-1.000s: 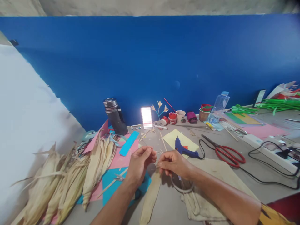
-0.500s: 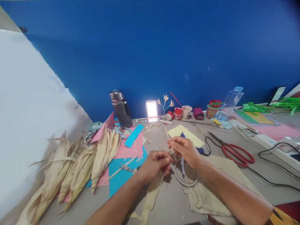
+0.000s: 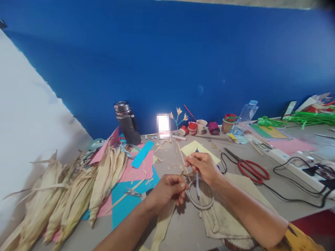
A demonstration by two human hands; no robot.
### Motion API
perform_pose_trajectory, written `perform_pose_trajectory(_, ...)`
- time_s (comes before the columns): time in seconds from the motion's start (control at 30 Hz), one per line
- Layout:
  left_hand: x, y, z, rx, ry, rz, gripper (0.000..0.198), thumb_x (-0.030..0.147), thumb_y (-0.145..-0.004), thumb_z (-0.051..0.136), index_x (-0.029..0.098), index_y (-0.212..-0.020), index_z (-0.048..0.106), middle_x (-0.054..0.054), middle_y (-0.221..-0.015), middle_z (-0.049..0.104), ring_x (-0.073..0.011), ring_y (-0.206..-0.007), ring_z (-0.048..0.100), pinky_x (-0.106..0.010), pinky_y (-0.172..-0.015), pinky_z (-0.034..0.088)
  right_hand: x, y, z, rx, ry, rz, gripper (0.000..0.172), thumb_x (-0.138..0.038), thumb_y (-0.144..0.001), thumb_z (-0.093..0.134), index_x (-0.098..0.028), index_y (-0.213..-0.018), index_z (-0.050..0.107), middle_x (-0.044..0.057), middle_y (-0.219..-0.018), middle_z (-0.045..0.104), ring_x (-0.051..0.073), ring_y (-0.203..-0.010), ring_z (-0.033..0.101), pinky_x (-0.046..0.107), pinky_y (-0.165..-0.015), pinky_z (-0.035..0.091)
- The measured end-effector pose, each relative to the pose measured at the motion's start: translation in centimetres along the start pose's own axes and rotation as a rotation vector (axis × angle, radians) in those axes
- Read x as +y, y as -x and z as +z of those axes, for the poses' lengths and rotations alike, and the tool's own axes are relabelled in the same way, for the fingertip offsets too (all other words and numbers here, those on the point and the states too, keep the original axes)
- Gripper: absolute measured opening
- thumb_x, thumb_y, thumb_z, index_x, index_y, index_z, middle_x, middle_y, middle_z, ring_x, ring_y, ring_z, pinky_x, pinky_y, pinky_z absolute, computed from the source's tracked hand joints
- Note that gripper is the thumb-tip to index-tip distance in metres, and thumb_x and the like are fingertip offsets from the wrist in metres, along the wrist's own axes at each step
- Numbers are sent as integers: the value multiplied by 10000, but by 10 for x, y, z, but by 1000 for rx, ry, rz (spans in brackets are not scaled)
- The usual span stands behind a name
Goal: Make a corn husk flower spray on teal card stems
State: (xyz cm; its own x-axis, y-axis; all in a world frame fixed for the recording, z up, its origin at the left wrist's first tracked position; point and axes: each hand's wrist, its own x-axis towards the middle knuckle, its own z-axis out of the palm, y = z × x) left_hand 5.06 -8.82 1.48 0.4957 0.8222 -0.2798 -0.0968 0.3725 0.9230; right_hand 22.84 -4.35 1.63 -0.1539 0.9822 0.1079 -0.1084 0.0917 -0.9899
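Note:
My left hand (image 3: 169, 191) is closed in a pinch low over the middle of the table; what lies between its fingertips is too small to make out. Beneath it a pale strip of corn husk (image 3: 164, 221) runs toward me. To the right and a little higher, my right hand (image 3: 203, 166) pinches a thin pale husk strip (image 3: 186, 170). A whitish ring (image 3: 190, 201) lies just below that hand, with a clear glue stick (image 3: 198, 190) across it. The blue tip of a glue gun (image 3: 197, 150) shows behind my right hand, which hides most of it.
Dried corn husks (image 3: 104, 184) pile up at left over pink and blue paper (image 3: 123, 205), with small snips (image 3: 133, 192) on top. A dark flask (image 3: 128, 122) stands behind. Red-handled scissors (image 3: 253, 170), a black cable (image 3: 285, 197) and a power strip (image 3: 285, 160) lie at right.
The view has swung a little to the right, so the table things sit further left. My fingertips are slightly further apart; both hands keep their pinch.

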Motion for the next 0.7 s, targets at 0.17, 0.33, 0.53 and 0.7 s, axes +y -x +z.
perform_pose_trajectory(0.17,0,-1,3,95,-102,36,266,378,-672,733,137,-644,621,-11,-510,571,-103,-424,497,-233,-464,367,3,0,4,38,-25,-5,368,-488,-771,673,-122,-730,672,40,-652,643,46,-425,374,207,-403,279)
perform_pose_trajectory(0.33,3,-2,4,210,-434,124,244,328,-740,594,167,-562,551,15,-458,521,-107,-431,443,-243,-482,331,3,-5,0,-45,-27,101,402,-518,-761,669,-116,-761,664,54,-714,655,54,-478,415,181,-417,288)
perform_pose_trajectory(0.53,0,-1,1,299,-767,190,263,322,-812,492,187,-590,534,12,-530,541,-148,-555,496,-267,-577,346,-2,-10,-5,-1,160,130,328,-438,-751,664,-128,-645,652,21,-567,602,61,-442,410,187,-414,273)
perform_pose_trajectory(0.7,-1,3,0,346,-950,232,235,284,-835,442,189,-656,562,-8,-644,587,-172,-656,532,-280,-633,335,-3,-9,-7,-12,321,83,264,-354,-769,611,-146,-607,621,18,-574,616,75,-460,440,206,-446,303)
